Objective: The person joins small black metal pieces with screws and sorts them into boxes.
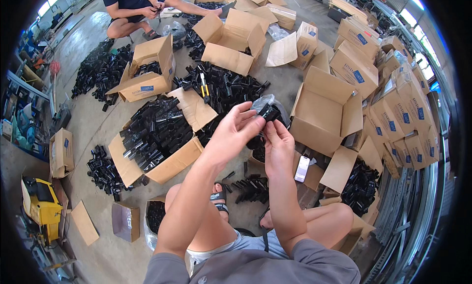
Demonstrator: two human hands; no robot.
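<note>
Left hand and right hand both pinch a small black part, raised over the lap, probably for close viewing. Fingers cover some of it; exact shape unclear. Loaded carton sits front-left, likely for reach. Clear plastic bag half hidden behind hands. Co-worker cut off at top.

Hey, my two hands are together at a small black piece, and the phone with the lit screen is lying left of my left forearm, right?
Not quite: the head view shows the phone to the right of your right forearm. Your left hand and right hand are indeed at a small black piece.
</note>
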